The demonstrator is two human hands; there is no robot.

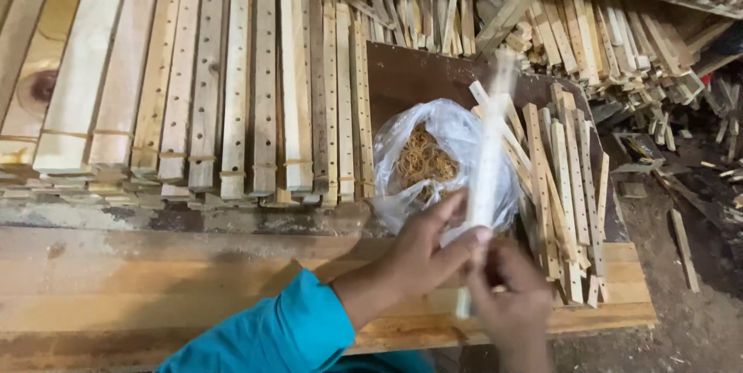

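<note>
Head view: both hands, left (422, 253) & right (511, 296), grip blurred slat bundle (489, 164) at 6 o'clock, upright. Band bag (433, 160) just behind. Risk: loose grip, slats fan out/drop onto loose slats (561, 187) at 3.

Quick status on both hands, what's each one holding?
Left hand: closed on the wooden slat bundle.
Right hand: gripping the same bundle lower down; blurred.
</note>
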